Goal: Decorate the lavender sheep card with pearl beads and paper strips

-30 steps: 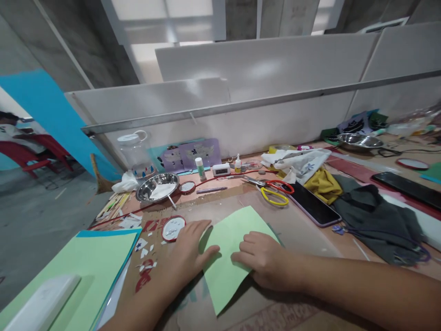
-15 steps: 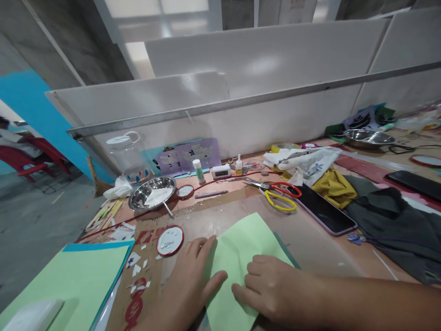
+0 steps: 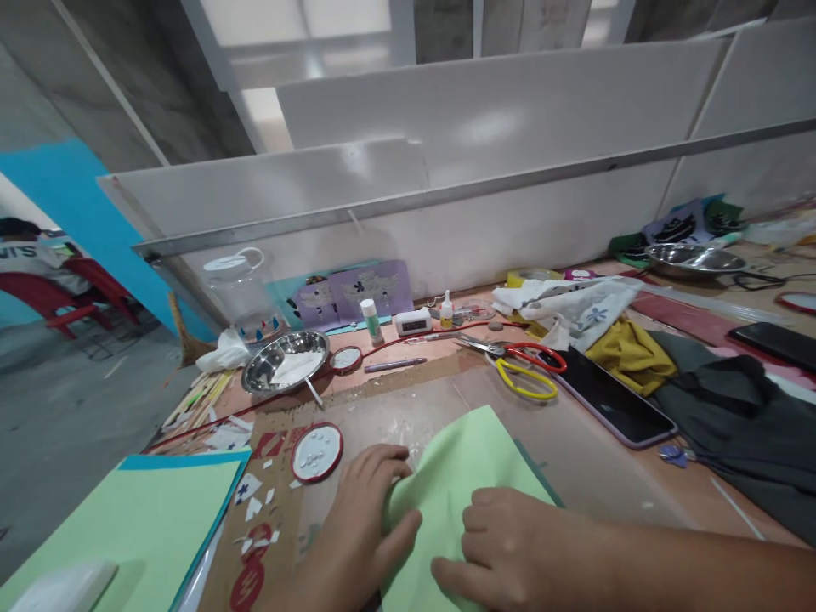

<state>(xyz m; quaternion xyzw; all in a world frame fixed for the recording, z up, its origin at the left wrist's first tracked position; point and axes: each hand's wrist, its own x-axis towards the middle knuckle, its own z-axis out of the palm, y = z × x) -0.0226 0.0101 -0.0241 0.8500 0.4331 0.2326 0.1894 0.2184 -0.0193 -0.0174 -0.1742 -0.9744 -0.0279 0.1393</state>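
A light green paper sheet (image 3: 468, 459) lies on the cardboard-covered table in front of me. My left hand (image 3: 366, 523) rests on its left edge, fingers curled over the edge and thumb pressing on the paper. My right hand (image 3: 503, 544) lies on the middle of the sheet with fingers bent down onto it. The left edge of the sheet bulges up slightly between the hands.
A red-rimmed round lid (image 3: 317, 452) sits left of my left hand. Scissors (image 3: 523, 370), a phone (image 3: 615, 395), dark and yellow cloths (image 3: 733, 416), a steel bowl (image 3: 285, 361), glue bottles and a green-and-blue paper stack (image 3: 146, 518) surround the sheet. A person sits far left.
The camera tilted up and my hands slid nearer the bottom edge. My left fingers went from flat to curled over the sheet's left edge, which now lifts a little.
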